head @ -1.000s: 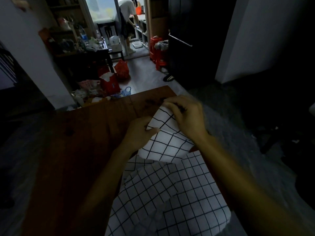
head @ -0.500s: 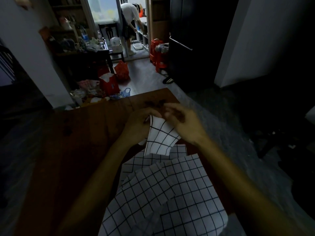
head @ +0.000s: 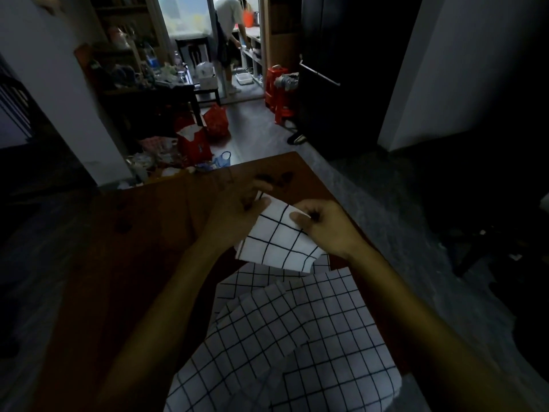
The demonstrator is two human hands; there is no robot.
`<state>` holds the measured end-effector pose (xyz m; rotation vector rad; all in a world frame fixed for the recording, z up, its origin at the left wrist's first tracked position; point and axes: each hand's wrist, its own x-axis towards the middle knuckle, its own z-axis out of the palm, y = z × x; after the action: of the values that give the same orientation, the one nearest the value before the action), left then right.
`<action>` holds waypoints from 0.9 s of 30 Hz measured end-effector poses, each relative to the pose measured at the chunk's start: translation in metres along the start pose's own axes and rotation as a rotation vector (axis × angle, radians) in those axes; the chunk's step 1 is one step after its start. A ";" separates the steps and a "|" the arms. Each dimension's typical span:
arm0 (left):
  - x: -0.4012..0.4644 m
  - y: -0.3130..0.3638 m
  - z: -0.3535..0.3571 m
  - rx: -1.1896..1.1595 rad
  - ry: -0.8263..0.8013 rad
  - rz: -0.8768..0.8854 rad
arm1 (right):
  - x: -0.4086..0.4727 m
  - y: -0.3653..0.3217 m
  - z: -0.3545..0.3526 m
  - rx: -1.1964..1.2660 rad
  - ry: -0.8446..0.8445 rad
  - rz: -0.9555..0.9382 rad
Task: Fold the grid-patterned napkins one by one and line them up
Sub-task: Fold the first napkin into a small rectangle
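Note:
A small folded white napkin with a black grid (head: 277, 239) is held just above the brown wooden table (head: 142, 263), near its far right corner. My left hand (head: 237, 214) grips the napkin's upper left edge, fingers partly behind the cloth. My right hand (head: 323, 226) pinches its upper right corner between thumb and fingers. Below them a loose pile of unfolded grid napkins (head: 291, 337) lies on the table's near right part, reaching toward my body and partly under my forearms.
The table's right edge drops to a grey floor (head: 386, 233). Beyond the far edge stand red bags (head: 194, 144), clutter and red stools (head: 280, 93). A person (head: 228, 31) bends over in the lit doorway. A dark cabinet (head: 341, 69) stands at right.
My hands have drawn apart, spreading the folded napkin wider and flatter. The right hand moved right and toward me; the left stays at the upper left edge.

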<state>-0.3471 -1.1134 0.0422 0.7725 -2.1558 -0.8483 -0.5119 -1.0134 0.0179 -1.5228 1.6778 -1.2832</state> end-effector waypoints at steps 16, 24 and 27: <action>-0.018 -0.006 0.005 -0.162 0.258 -0.129 | 0.002 0.000 0.001 0.331 0.296 0.075; -0.022 -0.004 0.007 -0.272 0.352 -0.110 | 0.004 -0.002 0.006 0.347 0.285 0.030; -0.025 -0.006 0.004 -0.299 0.350 -0.101 | 0.003 -0.003 0.009 0.368 0.282 0.017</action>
<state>-0.3340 -1.0982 0.0264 0.8116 -1.6496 -0.9796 -0.5033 -1.0187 0.0179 -1.1503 1.5024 -1.7499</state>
